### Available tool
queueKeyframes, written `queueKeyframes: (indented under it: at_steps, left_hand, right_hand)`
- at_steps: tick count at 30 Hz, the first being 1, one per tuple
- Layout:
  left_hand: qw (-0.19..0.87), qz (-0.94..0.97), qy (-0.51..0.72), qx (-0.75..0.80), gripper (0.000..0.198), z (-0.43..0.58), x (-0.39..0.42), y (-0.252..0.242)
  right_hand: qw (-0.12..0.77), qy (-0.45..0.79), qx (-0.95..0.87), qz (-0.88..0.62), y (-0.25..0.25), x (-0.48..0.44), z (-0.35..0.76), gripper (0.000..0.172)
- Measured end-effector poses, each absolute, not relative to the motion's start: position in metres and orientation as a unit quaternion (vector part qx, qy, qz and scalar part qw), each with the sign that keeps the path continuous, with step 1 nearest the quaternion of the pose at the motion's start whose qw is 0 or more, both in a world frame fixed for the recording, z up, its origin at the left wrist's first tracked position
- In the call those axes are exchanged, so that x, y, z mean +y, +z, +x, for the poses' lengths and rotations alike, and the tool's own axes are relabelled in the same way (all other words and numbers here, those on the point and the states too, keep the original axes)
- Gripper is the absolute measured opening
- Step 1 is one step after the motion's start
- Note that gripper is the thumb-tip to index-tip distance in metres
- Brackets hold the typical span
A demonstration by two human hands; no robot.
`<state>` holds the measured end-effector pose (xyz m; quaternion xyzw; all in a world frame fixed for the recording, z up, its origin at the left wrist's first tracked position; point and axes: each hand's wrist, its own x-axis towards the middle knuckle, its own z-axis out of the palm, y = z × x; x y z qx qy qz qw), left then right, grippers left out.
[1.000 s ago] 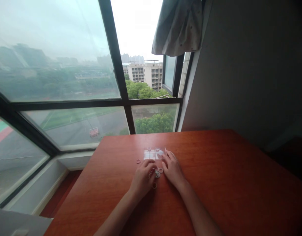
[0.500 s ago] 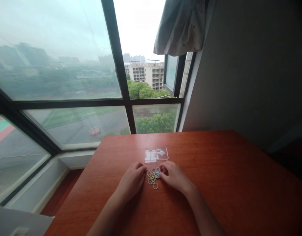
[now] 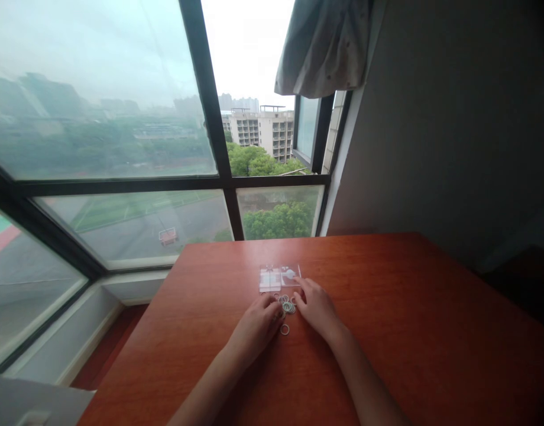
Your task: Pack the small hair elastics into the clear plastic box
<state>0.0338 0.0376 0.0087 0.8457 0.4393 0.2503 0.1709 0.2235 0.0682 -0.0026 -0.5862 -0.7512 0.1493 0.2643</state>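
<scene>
Several small pale rings (image 3: 288, 305) lie in a loose, overlapping pile between my hands on the table. A single ring (image 3: 285, 329) rests apart, nearer to me. At the pile's left edge, my left hand (image 3: 259, 321) has its fingers bent down against the rings and hides some of them. On the other side is my right hand (image 3: 319, 309), thumb and index finger apart, the thumb close to the pile. Its index fingertip reaches the near right edge of a clear plastic case (image 3: 270, 278), which lies opened flat behind the rings. A pale print (image 3: 289, 274) shows on its right half.
The reddish-brown wooden table (image 3: 219, 266) ends at a large dark-framed window (image 3: 121, 188). A grey wall (image 3: 414, 148) stands on the right, and a curtain (image 3: 327, 53) hangs over the opened pane. Buildings and trees are outside.
My left hand has moved right, and the rings are pushed rightward into a tighter pile. My right index finger has stretched forward to the case. The view has shifted slightly.
</scene>
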Motion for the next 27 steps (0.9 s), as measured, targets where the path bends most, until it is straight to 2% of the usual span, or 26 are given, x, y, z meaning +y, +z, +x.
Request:
queueKeyframes:
  at_steps: [2, 8, 27]
  left_hand:
    - [0.145, 0.839, 0.267, 0.451, 0.018, 0.033, 0.041, 0.008]
    - [0.042, 0.809, 0.285, 0.513, 0.034, 0.015, 0.054, 0.004]
    - [0.052, 0.791, 0.310, 0.525, 0.031, 0.010, 0.036, 0.006]
  right_hand:
    - [0.247, 0.129, -0.749, -0.601, -0.005, 0.069, 0.223, 0.039]
    - [0.239, 0.118, -0.751, -0.605, -0.006, 0.069, 0.218, 0.024]
    - [0.259, 0.196, -0.753, -0.573, 0.004, 0.064, 0.223, 0.018]
